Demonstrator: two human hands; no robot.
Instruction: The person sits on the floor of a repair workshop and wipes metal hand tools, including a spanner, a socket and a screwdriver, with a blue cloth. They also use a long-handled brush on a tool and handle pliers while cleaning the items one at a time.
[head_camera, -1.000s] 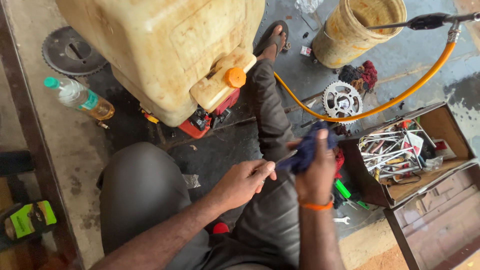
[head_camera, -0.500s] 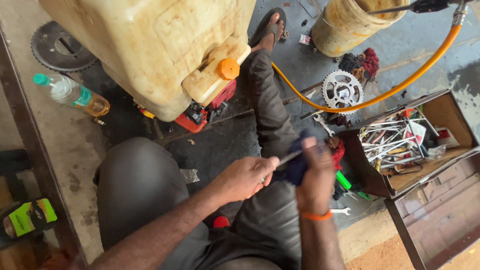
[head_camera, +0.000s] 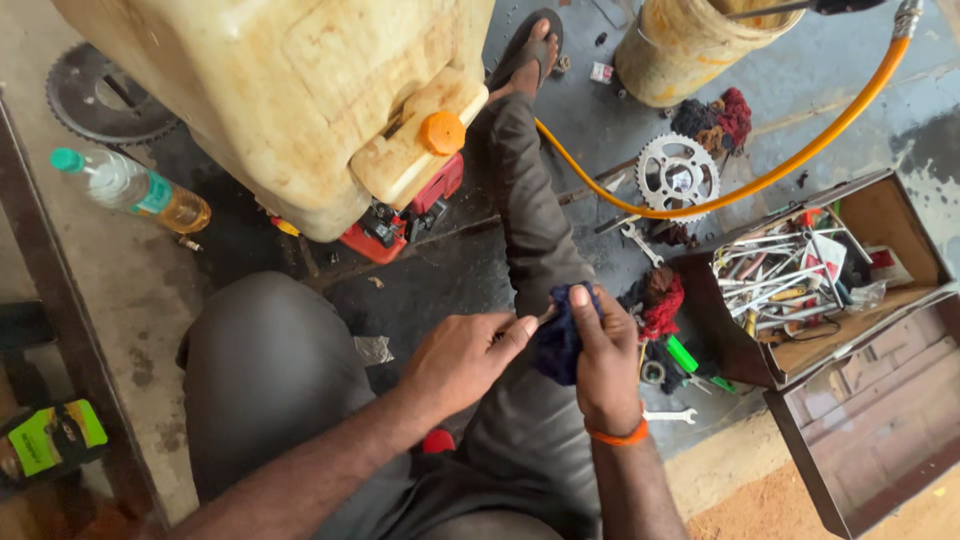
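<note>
We've got the right hand (head_camera: 608, 365) wrapped tight round a dark blue cloth rag (head_camera: 558, 340); the left hand (head_camera: 462, 358) pinches a thin grey metal tool (head_camera: 546, 314) and pokes its tip into the rag (can't tell what tool exactly); a second ago the rag sat higher and further from our lap, now both hands have dropped closer; looks like wiping's underway; open wooden toolbox (head_camera: 880, 225) sits off right of the right hand.
</note>
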